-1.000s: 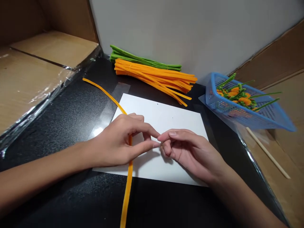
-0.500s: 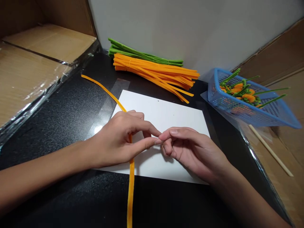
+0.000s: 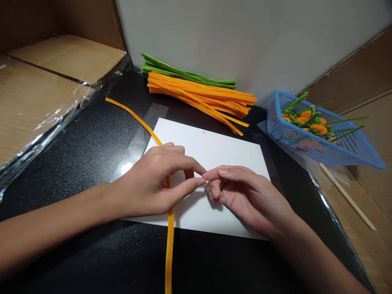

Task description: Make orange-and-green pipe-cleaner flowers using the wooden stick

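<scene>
Hands meet fingertip to fingertip over white paper [image 3: 220, 147] on the counter [image 3: 76, 175].
The left hand [image 3: 147, 183] curls narrowly over an orange pipe cleaner [image 3: 169, 253], grip unclear; the right hand [image 3: 248, 200] curls narrowly, nothing visible in it. Pipe cleaner bundles [image 3: 199, 96] lie beyond the paper; a blue basket [image 3: 277, 112] tilts at the counter's right edge.

Dim indoor light, soft shadow under the left hand [image 3: 150, 183], glare on the clear tape [image 3: 137, 143], edges bowed.

Black speckled worktop [image 3: 69, 171], surface log:
White sheet [image 3: 220, 147] centre; orange pipe-cleaner bundle [image 3: 199, 96] upper middle, just below green pipe-cleaner bundle [image 3: 180, 73]; blue plastic basket [image 3: 284, 130] right, tilted.
</scene>
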{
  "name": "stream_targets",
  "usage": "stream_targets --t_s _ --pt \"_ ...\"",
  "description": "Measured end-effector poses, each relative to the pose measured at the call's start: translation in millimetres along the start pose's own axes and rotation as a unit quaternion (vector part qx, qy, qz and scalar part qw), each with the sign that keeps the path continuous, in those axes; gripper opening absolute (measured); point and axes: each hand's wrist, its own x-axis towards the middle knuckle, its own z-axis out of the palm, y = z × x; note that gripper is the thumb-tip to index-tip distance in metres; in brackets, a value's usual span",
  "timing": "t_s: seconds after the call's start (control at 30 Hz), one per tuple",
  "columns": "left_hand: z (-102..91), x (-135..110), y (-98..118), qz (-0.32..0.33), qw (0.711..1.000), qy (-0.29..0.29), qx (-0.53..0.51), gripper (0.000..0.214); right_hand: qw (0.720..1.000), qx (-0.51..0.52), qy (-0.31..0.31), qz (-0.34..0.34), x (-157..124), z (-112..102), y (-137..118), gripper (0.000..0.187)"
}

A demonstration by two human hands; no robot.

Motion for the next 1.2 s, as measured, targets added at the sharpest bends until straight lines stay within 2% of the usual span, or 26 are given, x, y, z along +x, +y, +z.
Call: stream_targets --t_s 0.37,0.57,0.77,0.97,1.03,1.1,1.2 --pt "0.4 1 8 -0.109 0.994 -0.003 -0.027 0.014 0.999 -0.027 0.017 -0.022 -2 3 4 0.022" --pt "1.7 1 6 -0.118 0.992 0.010 -0.038 0.012 0.999 -0.041 0.020 -0.027 -1 5 7 0.021" --pt "-0.3 1 3 -0.114 0.993 0.022 -0.030 0.029 0.999 -0.005 0.036 -0.026 -1 3 5 0.024" --pt "1.6 1 -1 -0.155 0.986 0.050 -0.022 0.028 0.999 -0.001 0.029 -0.019 -2 2 4 0.025" --pt "3.5 0 -2 -0.167 0.983 0.075 -0.012 0.027 0.999 -0.035 0.030 -0.022 -3 6 5 0.024" --pt "5.6 1 -1 -0.174 0.979 0.105 0.010 0.025 0.993 -0.110 0.034 -0.035 -6 13 9 0.024" --pt "8.7 2 2 -0.173 0.974 0.138 0.041 0.022 0.961 -0.263 0.055 -0.067 -10 29 17 0.027"
